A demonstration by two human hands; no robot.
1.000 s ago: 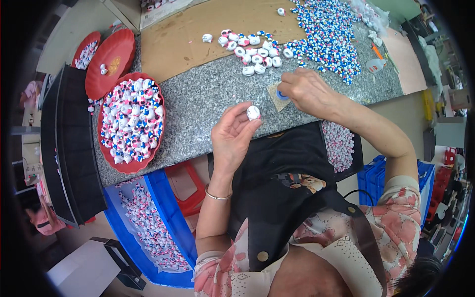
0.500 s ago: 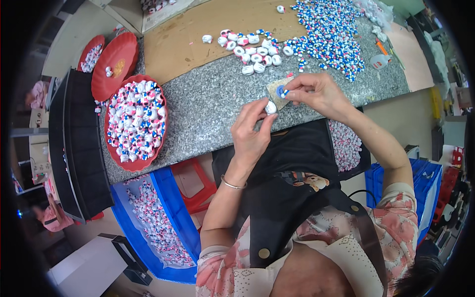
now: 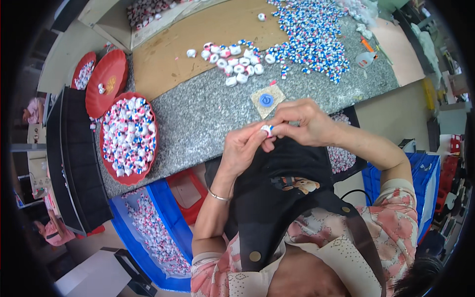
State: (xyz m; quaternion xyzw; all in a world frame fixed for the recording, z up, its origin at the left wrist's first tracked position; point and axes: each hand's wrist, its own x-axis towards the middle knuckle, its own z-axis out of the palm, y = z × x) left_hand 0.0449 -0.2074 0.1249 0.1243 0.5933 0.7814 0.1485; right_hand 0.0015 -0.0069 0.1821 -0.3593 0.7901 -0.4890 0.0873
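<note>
Cap [image 3: 266, 129] — small, round, white with red-blue marks — pinched between both hands.

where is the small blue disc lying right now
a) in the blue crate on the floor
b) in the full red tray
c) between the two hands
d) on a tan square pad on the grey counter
d: the blue disc sits on the tan square pad on the grey counter, just beyond the right hand.

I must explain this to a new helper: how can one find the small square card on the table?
Start at the grey stone table. Near its front edge, just beyond the right hand, lies a tan square card. Alone among its neighbours, it carries one blue round cap.
</note>
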